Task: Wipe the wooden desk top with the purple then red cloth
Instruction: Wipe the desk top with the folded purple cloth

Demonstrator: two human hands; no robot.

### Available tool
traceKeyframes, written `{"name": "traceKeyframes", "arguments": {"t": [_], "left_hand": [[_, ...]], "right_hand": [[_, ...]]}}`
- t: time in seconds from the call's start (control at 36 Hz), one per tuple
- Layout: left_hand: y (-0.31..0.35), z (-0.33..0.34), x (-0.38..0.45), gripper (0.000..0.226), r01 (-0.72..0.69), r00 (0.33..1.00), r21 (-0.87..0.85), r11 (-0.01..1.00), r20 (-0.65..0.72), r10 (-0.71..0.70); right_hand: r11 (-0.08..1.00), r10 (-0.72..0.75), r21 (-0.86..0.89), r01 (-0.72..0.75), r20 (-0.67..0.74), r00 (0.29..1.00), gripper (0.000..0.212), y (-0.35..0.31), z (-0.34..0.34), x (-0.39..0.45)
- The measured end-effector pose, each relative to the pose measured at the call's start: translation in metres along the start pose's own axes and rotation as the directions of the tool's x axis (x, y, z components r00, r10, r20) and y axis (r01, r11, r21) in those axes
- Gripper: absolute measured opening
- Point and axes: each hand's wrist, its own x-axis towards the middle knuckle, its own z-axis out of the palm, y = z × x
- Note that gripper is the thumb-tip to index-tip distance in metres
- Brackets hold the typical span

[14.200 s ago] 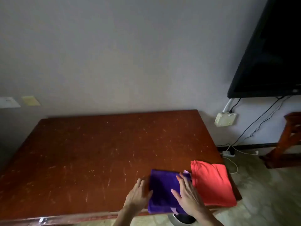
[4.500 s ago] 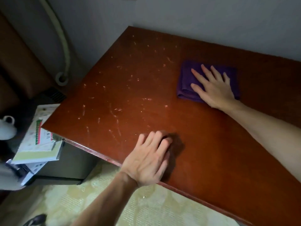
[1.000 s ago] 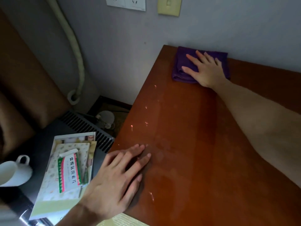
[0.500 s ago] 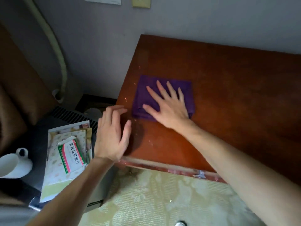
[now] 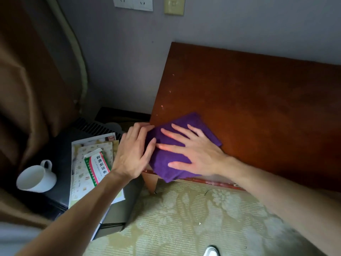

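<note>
At the desk's near left corner: all working items are gathered.
Wooden desk top (image 5: 258,100): reddish-brown, pale flecks along its left edge; serves as the landmark for every entry below.
Purple cloth (image 5: 166,163): folded, lying on the desk's near left corner; its near corner hangs a little past the desk's front edge and its left side reaches the desk's left edge.
Right hand (image 5: 195,154): palm down, flat on the cloth, over the desk's near left corner; fingers straight and spread apart, pointing toward the desk's left edge; nothing gripped.
Left hand (image 5: 132,154): at the desk's left edge, just beside the cloth; fingers straight and held close together, their tips against the cloth's left side; whether the thumb catches the cloth cannot be told.
Red cloth: not in view.
Black cabinet (image 5: 60,182): low, standing left of the desk, lower than the desk top.
Papers (image 5: 86,174): stacked on the cabinet, left of the desk, partly under the left forearm.
Red and green box (image 5: 96,168): lying on the papers, left of the desk.
White cup (image 5: 36,178): on the cabinet, well to the left of the desk, handle turned to the wall.
Wall sockets (image 5: 132,3): on the wall above and left of the desk's far corner.
Yellowish switch (image 5: 174,5): on the wall above the desk's far left corner.
Patterned carpet (image 5: 184,218): on the floor in front of the desk.
</note>
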Motion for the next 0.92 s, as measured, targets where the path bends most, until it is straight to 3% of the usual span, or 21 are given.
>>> {"name": "traceKeyframes", "arguments": {"t": [0.11, 0.22, 0.44, 0.69, 0.92], "left_hand": [[-0.003, -0.003, 0.006, 0.045, 0.013, 1.000, 0.016, 1.000, -0.024, -0.012], [-0.001, -0.001, 0.015, 0.046, 0.004, 1.000, 0.022, 1.000, -0.017, -0.004], [-0.006, 0.009, 0.074, 0.042, -0.088, 0.991, 0.028, 0.996, 0.099, 0.084], [-0.008, 0.027, 0.086, 0.048, -0.027, 0.992, -0.023, 0.999, 0.126, 0.030], [-0.009, 0.027, 0.092, 0.044, -0.008, 0.992, -0.031, 0.999, 0.129, 0.012]], "right_hand": [[0.984, -0.177, 0.006, 0.177, 0.057, 0.983, 0.059, 0.037, -0.008, 0.031], [0.975, -0.220, -0.009, 0.221, 0.074, 0.973, 0.059, 0.080, -0.013, 0.075], [0.999, 0.021, 0.029, -0.022, 0.016, 1.000, 0.062, 0.187, -0.026, 0.159], [0.994, 0.081, 0.069, -0.080, -0.010, 0.997, 0.061, 0.275, -0.029, 0.222], [0.927, 0.358, 0.137, -0.349, -0.047, 0.933, 0.062, 0.311, -0.031, 0.261]]}}
